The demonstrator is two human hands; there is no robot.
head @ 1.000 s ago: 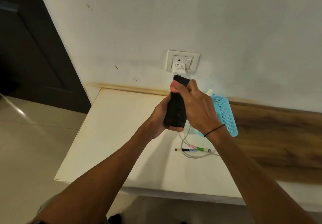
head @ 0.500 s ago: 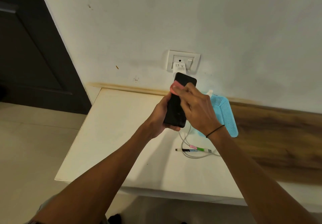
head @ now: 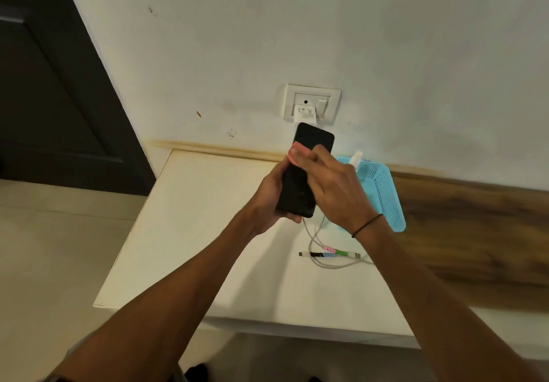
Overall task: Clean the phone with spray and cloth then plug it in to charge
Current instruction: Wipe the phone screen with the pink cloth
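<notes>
Here, going from the left, one dark door (head: 53,90) is standing beside the white wall (head: 297,25); one pale desk (head: 193,233) is sitting against that wall, its right part wood-grained; two bare forearms are reaching in over it from below. The left hand (head: 269,196) is holding the one black phone (head: 303,174) above the desk, its fingers curled round the phone's lower half, with fingertips showing under the bottom edge; the phone is standing nearly upright, tilted a little to the right, its dark face turned to the camera, its top just below the wall socket (head: 312,104). One white charger (head: 304,114) is sitting plugged into that socket, beside one switch. The right hand (head: 332,188) is lying across the phone's face; its fingers (head: 303,159) are pressed together and pinching one small pink cloth (head: 295,154) against the screen near the left edge; one thin black band (head: 367,225) is circling the right wrist. Below the hands, one white cable (head: 319,251) is looping on the desk, with one plug end wrapped in black, blue, pink and green bands. Further right, one light blue perforated basket (head: 383,194) is lying on the desk against the wall; one white spray nozzle (head: 356,156) is poking out at its top, the rest of the bottle being hidden.
</notes>
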